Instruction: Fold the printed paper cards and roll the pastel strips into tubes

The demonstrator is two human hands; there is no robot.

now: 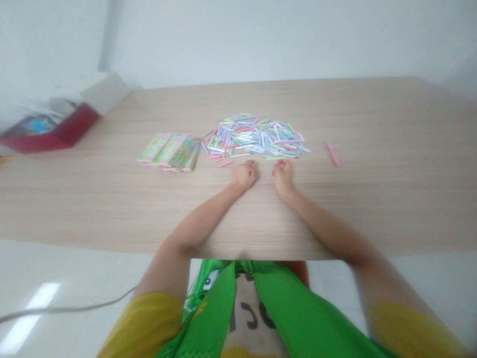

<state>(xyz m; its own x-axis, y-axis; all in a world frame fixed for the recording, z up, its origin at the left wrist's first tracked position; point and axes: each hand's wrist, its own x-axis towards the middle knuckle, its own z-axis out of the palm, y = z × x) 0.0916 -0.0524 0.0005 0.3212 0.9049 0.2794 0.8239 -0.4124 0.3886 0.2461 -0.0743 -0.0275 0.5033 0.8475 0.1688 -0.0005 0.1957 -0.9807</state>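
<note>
My left hand point(244, 174) rests on the table in a loose fist, with no object showing in it. My right hand point(283, 176) lies a short way to its right, fingers curled in and also without any visible object. Just beyond both hands spreads a heap of short, thin pastel sticks point(257, 136) in pink, green, blue, lilac and white; blur hides their exact kind. One pink stick point(225, 163) lies near my left hand, and a green stick point(276, 158) lies just beyond my right fingers.
Left of the heap are stacked flat green-and-pink printed packets point(169, 150). A thicker pink stick-shaped piece point(333, 154) lies apart on the right. An open red box point(70, 129) with mixed contents stands at the far left of the wooden table point(391, 199). A cable point(70, 309) hangs at lower left.
</note>
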